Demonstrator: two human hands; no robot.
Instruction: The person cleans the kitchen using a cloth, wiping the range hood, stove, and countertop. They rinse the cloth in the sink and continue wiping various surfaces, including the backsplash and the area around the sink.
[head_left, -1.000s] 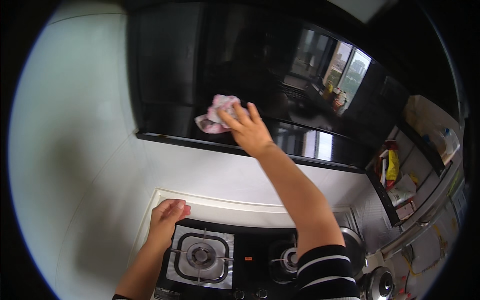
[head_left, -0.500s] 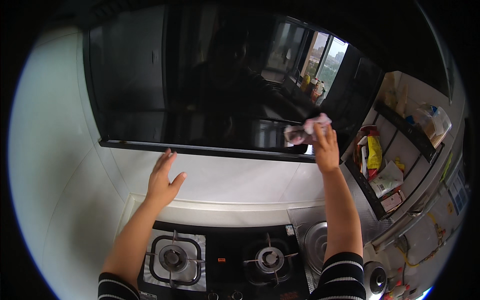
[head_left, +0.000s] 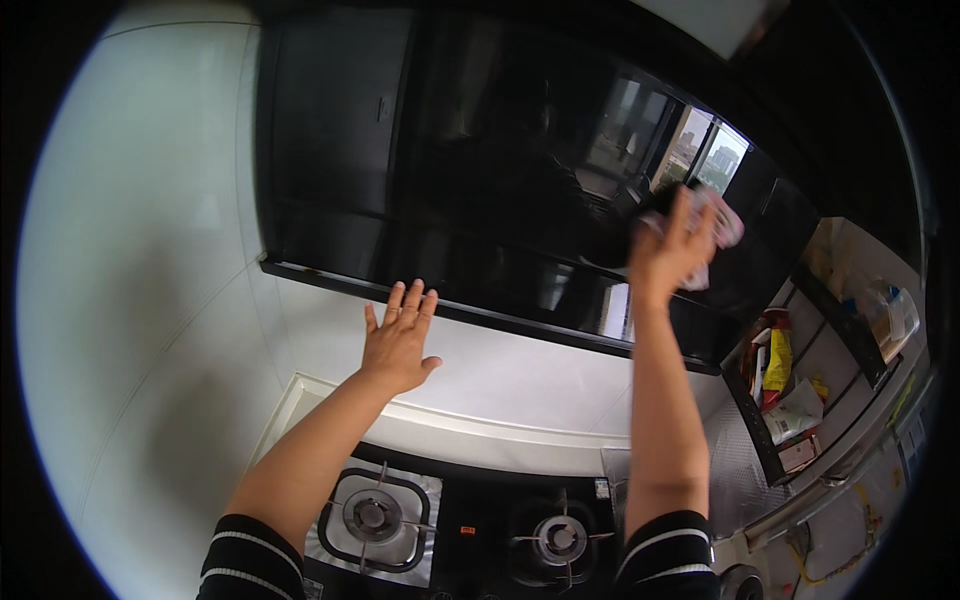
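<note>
A crumpled pink-and-white cloth (head_left: 727, 222) lies under my right hand (head_left: 672, 252), pressed against the glossy black panel of a range hood (head_left: 480, 190). The fingers of that hand are slightly blurred and cover part of the cloth. My left hand (head_left: 398, 345) holds nothing. Its fingers are spread, with the tips at the panel's lower edge; whether they touch it I cannot tell. The panel mirrors a window and dark shapes of the room.
Below stands a black gas hob with a left burner (head_left: 372, 514) and a right burner (head_left: 560, 540). On the right, a black wall rack (head_left: 755, 425) holds several packets and bags. A pale tiled wall (head_left: 150, 200) bounds the left side.
My right hand has moved up the panel with the cloth. The left hand has spread its fingers and stays near the lower edge. The whole view has shifted and tilted.
</note>
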